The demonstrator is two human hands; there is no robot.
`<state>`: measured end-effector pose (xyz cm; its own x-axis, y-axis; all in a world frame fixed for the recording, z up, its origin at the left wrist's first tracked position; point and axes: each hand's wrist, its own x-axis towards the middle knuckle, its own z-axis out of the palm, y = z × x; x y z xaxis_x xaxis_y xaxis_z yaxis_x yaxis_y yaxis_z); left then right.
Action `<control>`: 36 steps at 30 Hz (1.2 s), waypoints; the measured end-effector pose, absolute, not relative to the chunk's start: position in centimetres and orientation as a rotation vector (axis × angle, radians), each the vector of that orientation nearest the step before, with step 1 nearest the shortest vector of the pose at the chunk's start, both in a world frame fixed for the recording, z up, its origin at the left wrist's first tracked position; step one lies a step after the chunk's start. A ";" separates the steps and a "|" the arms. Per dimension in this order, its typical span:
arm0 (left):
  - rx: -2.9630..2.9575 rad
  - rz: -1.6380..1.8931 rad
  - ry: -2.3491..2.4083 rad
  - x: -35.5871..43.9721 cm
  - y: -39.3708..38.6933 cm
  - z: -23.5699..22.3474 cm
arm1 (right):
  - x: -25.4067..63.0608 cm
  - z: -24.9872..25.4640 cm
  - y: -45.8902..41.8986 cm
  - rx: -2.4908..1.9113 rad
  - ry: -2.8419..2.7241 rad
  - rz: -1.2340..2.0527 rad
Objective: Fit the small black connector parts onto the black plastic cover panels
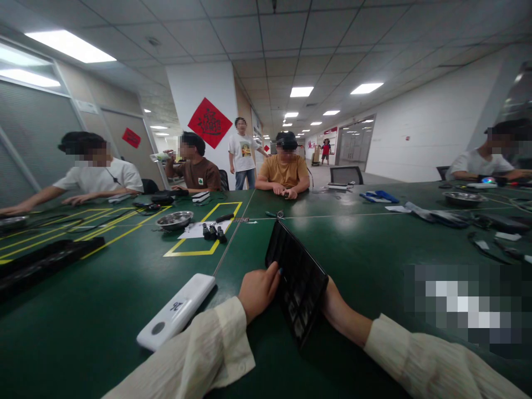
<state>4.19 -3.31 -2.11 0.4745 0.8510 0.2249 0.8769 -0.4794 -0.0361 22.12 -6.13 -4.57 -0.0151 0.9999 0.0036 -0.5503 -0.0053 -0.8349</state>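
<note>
A black tray-like panel [296, 277] with small compartments stands tilted on its edge on the green table [353, 244], close in front of me. My left hand [258, 289] grips its near left edge, fingers curled round it. My right hand [332, 305] is behind the panel on its right side; only the wrist and the back of the hand show, and the fingers are hidden. Both arms wear cream sleeves.
A white power bank [178, 310] lies left of my left hand. Farther off are a metal bowl [174, 220], small black parts [213, 231] on paper inside yellow tape lines, and black trays [45, 259] at left. Several people sit round the table; tools lie at right.
</note>
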 end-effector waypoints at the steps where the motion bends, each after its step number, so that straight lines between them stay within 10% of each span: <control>1: -2.571 -0.268 -1.509 4.2 -3.4 -2.0 | 22.1 -4.5 -6.2 -0.766 -0.780 1.436; 36: -2.663 -0.279 -1.552 4.2 -3.5 -1.8 | 22.4 -4.8 -6.2 -0.768 -0.797 1.447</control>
